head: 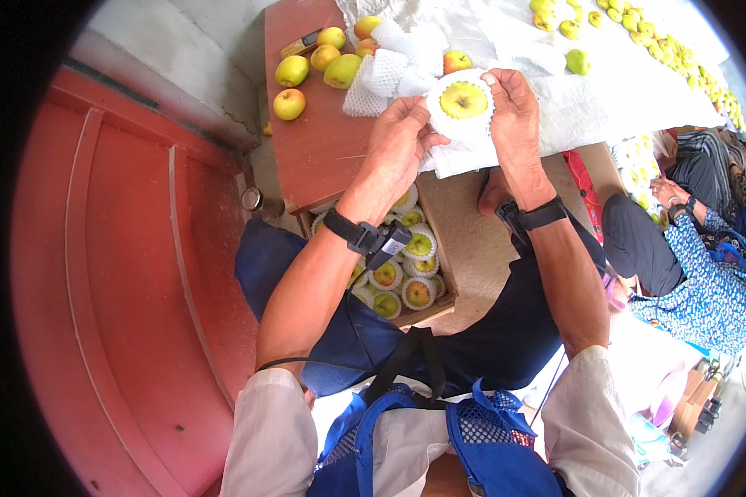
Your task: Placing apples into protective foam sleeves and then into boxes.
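Observation:
Between my two hands is a yellow-green apple (pixel 464 100) in a white foam net sleeve (pixel 438 124). My left hand (pixel 404 133) grips the sleeve's left edge with thumb and fingers. On its right edge, my right hand (pixel 515 105) pinches the foam. Just left of them, several white foam nets (pixel 385 74) lie in a pile on the reddish-brown tabletop (pixel 323 146). Loose apples (pixel 292 71) sit beside the pile, and a red-yellow apple (pixel 456 61) lies behind the held one. Below the table edge, a cardboard box (pixel 447 273) holds several apples in foam nets (pixel 419 293).
White sheeting (pixel 572 118) covers the table's right part, with many apples (pixel 653 37) farther off. A mobile phone (pixel 303 43) lies at the back left. A jar (pixel 252 199) stands by the red door (pixel 130 248). At right sits a person in blue patterned clothing (pixel 709 292).

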The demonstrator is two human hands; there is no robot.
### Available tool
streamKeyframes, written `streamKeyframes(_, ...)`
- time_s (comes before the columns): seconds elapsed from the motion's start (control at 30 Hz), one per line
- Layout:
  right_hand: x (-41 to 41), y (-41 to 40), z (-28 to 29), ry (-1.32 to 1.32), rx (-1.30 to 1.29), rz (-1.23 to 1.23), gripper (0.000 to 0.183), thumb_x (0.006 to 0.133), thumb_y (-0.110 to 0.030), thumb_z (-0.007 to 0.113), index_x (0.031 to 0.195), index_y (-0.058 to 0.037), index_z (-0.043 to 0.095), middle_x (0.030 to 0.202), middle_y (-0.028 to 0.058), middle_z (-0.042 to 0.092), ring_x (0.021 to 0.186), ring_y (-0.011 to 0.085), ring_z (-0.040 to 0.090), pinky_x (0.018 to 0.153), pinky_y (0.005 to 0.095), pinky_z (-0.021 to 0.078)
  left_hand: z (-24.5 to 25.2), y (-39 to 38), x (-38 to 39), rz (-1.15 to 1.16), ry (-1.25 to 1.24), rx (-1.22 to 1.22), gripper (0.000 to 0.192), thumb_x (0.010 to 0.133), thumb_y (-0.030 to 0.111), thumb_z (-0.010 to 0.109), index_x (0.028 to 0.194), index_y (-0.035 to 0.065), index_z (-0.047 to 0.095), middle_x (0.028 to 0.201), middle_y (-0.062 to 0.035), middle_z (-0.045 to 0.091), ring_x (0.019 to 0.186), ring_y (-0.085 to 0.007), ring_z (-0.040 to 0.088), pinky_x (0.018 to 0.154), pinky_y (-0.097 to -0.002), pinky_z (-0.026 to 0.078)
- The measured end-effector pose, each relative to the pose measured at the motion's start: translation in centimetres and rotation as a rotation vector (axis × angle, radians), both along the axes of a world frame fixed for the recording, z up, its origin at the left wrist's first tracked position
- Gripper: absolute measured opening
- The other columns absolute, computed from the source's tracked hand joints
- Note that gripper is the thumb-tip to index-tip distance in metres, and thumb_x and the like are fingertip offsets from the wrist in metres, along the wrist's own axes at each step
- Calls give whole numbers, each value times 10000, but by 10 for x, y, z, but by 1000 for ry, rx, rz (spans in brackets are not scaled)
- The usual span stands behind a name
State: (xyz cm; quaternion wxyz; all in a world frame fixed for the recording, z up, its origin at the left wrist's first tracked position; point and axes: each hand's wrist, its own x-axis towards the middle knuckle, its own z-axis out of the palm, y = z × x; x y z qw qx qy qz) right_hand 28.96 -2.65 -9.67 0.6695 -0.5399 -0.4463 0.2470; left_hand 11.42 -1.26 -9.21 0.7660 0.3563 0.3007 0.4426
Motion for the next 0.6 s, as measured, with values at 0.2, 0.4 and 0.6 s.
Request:
streamKeyframes(0.2,6,-4,10,20,-90,81,191,1007,-144,621,1069,33,656,937,51,687,831,95,593,739,253,489,8,-3,-4,-13,-33,52,274,1050,102,524,1298,-12,504,1260,-149,626,1090,-235,654,847,-370,590)
streamKeyframes(0.4,15,-2,12,249,-97,273,222,1013,-165,611,1081,43,652,939,52,691,838,84,626,726,236,513,8,9,-14,-199,-64,25,432,1020,156,575,1393,-18,444,1311,-164,599,1172,-286,620,914,-422,574)
streamKeyframes(0.6,17,-7,16,246,-148,320,211,1002,-152,638,1095,37,654,936,49,694,826,82,630,723,230,517,28,-2,-11,-187,-131,-111,487,1009,288,634,1387,11,502,1320,-156,609,1193,-296,618,967,-427,553)
